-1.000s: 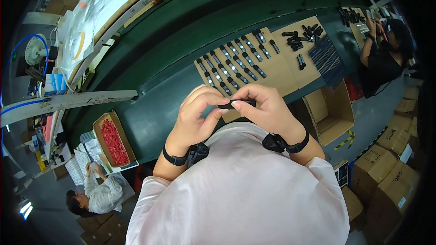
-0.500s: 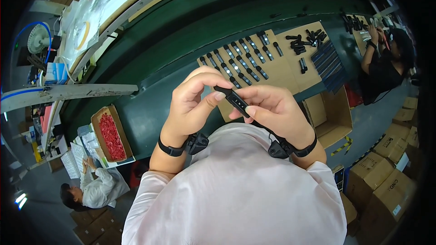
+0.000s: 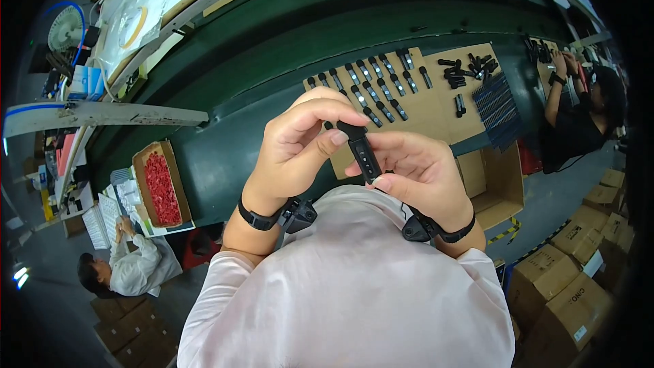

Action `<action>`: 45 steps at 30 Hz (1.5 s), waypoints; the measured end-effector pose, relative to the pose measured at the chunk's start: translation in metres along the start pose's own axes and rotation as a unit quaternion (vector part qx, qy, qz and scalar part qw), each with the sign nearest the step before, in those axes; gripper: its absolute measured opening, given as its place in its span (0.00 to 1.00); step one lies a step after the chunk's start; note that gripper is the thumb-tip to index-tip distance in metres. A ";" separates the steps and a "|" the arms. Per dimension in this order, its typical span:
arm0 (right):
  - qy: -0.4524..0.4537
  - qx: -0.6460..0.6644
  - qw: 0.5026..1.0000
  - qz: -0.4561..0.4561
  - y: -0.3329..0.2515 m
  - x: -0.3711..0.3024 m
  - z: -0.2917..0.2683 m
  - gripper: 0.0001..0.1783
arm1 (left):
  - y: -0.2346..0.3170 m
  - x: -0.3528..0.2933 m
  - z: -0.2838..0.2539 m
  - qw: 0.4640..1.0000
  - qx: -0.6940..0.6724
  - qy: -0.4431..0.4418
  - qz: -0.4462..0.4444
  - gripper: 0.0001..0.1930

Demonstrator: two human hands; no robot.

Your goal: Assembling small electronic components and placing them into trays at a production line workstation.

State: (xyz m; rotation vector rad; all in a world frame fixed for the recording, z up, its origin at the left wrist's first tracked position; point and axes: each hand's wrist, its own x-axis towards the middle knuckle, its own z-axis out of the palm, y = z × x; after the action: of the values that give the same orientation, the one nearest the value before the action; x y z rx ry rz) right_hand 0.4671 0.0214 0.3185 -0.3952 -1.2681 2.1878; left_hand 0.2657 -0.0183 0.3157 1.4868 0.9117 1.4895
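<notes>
A small black stick-shaped device (image 3: 364, 157) with a rounded dark head and a row of small light dots is held up in front of my chest. My left hand (image 3: 300, 143) pinches its head end between thumb and forefinger. At the lower end, the thumb and fingers of my right hand (image 3: 415, 167) close round the body. Beyond my hands, similar black devices (image 3: 368, 90) with shiny light faces lie in slanting rows on a cardboard sheet (image 3: 429, 102). Its lower left part is hidden behind my left hand.
Loose black devices (image 3: 477, 68) lie heaped farther right, beside a dark slatted stack (image 3: 501, 105). An open carton (image 3: 507, 194) stands below. Left, a box of red pieces (image 3: 162, 187) sits near a grey metal arm (image 3: 136, 114). Co-workers sit at both sides.
The device has turned from a slant to nearly upright, its head showing more at the top. Both hands keep hold of it. The view has shifted slightly.
</notes>
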 end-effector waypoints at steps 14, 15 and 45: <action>-0.002 -0.048 0.999 -0.022 -0.002 0.000 -0.009 0.22 | 0.000 -0.005 0.005 0.999 0.023 0.019 0.022 0.11; 0.008 -0.074 0.997 -0.030 -0.002 0.000 -0.012 0.22 | -0.001 -0.006 0.005 0.999 0.023 0.019 0.023 0.11; 0.089 -0.168 0.975 -0.117 -0.005 0.020 -0.021 0.11 | 0.003 -0.009 0.013 0.991 0.081 0.090 -0.063 0.14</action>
State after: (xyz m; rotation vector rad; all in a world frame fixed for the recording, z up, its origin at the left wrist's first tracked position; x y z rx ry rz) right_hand 0.4635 0.0504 0.3132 -0.5322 -1.5024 1.7046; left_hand 0.2778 -0.0284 0.3149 1.3952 1.2380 1.5042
